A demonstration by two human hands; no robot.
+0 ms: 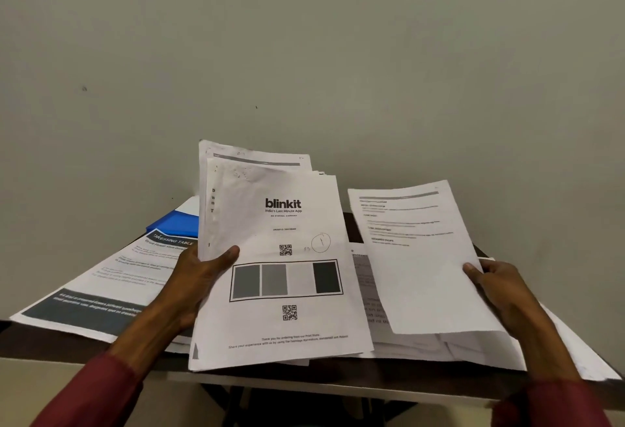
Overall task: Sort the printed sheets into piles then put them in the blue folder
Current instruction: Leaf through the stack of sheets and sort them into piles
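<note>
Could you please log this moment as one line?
left hand: grips blinkit stack | right hand: holds text sheet | blue folder: far left, partly covered

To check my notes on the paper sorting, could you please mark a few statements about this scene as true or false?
1. The left hand grips a stack of white printed sheets topped by a blinkit cover page. True.
2. The right hand is empty. False: it holds a single white text sheet by its right edge.
3. The blue folder lies at the back left, partly hidden by the stack. True.
4. The DRESSING TABLE sheet with dark banners sits inside the folder. False: it lies open on the dark table, in front of the folder.
</note>
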